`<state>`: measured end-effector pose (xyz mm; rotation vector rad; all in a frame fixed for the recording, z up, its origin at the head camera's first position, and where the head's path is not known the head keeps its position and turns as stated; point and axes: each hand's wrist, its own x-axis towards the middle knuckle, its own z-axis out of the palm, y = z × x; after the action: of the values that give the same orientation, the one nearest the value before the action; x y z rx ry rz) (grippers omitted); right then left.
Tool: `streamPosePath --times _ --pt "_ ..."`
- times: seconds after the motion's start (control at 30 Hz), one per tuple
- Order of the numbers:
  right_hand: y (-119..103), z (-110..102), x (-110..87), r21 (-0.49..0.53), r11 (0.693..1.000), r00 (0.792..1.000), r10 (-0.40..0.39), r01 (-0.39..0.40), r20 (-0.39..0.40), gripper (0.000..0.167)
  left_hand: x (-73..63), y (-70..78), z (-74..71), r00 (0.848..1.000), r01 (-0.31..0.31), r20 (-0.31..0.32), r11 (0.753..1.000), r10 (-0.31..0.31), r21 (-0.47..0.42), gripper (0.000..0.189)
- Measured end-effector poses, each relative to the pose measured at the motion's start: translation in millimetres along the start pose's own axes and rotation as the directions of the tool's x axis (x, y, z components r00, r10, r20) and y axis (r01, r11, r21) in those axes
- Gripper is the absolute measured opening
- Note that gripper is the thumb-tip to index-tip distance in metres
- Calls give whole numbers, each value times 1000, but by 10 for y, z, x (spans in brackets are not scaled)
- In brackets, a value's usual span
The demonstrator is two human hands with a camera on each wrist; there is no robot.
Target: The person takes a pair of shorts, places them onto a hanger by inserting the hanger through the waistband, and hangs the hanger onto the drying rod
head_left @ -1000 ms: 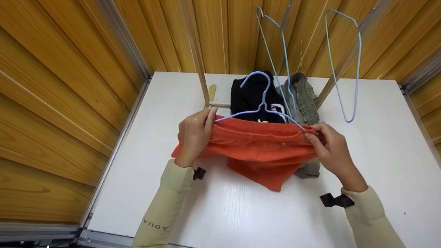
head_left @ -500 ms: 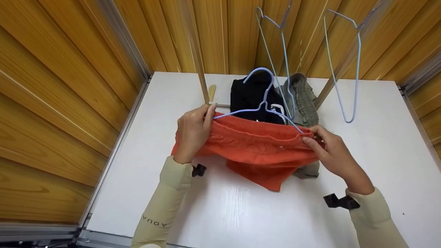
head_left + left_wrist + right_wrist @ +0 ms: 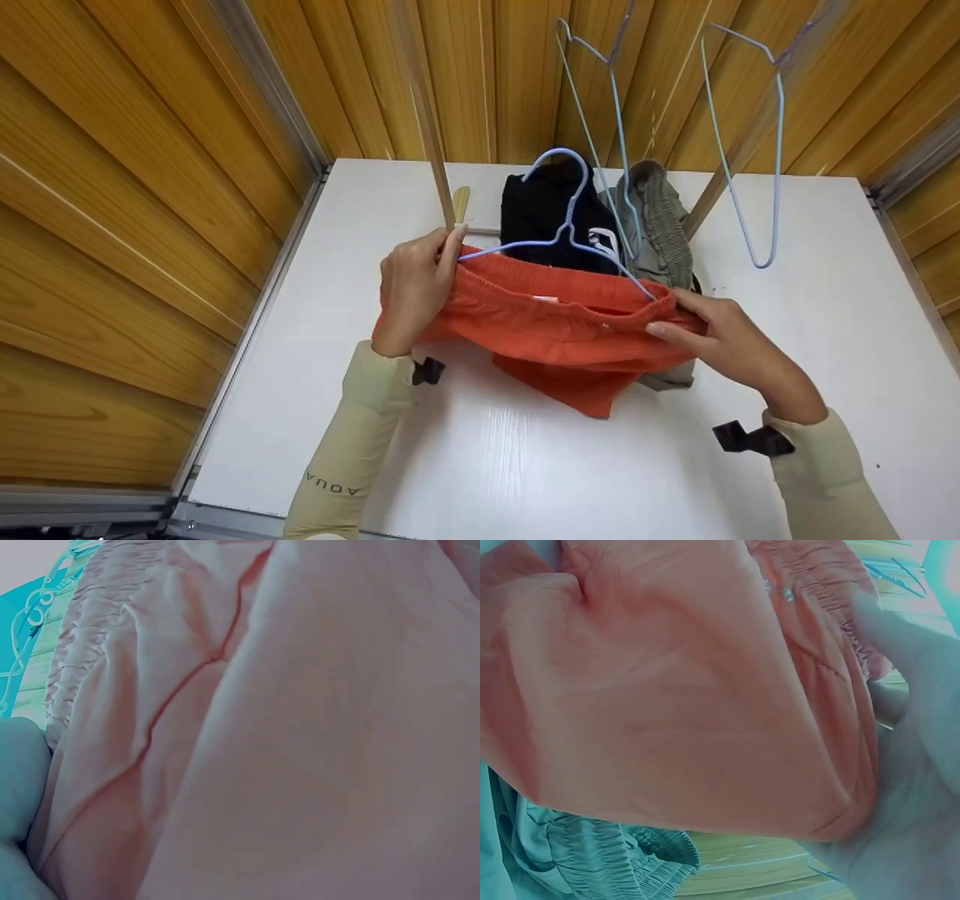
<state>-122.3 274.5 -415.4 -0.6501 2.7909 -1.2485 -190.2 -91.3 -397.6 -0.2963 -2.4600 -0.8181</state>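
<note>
Between my two hands hang orange-red elastic-waist shorts, held up off the white table. A light-blue wire hanger has its shoulders inside the waistband, its hook standing up toward the back. At the left end, my left hand grips the waistband together with the hanger's tip. My right hand pinches the other end of the waistband, thumb in front and fingers behind. In the right wrist view the elastic waistband runs up to the thumb. The left wrist view is mostly filled by the shorts' cloth.
Folded black clothing and an olive garment with ribbed elastic lie behind the shorts. Two blue wire hangers, one nearer the middle and one farther right, hang above. Wooden posts rise from the white table.
My right hand has slid slightly down and outward, its thumb lifting off the hanger's end. The waistband gapes wider and a white label shows. My left hand has shifted slightly left.
</note>
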Motion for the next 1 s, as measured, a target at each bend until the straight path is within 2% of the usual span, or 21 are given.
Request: streamPosePath --times 0.07,0.2,0.33,0.67,0.83,1.0 --pt "9 1 -2 22 1000 1000 -3 2 24 27 -1 -2 2 1000 -3 3 1000 3 -7 35" --pt "11 -3 -13 48 998 996 28 -32 82 22 4 3 10 1000 9 25 998 -7 -60 34" --pt "-4 -15 -23 89 993 983 66 -82 169 20 13 4 18 999 14 34 996 -11 -93 33" --pt "8 -25 2 143 987 947 30 -79 319 15 19 3 42 998 -42 31 992 46 -121 33" --pt "-8 -19 -4 148 986 950 33 -82 311 17 14 -14 68 998 -55 18 990 58 -133 32" --pt "-5 -4 -13 151 988 970 -13 -24 241 12 22 -14 84 998 -59 0 989 60 -136 30"
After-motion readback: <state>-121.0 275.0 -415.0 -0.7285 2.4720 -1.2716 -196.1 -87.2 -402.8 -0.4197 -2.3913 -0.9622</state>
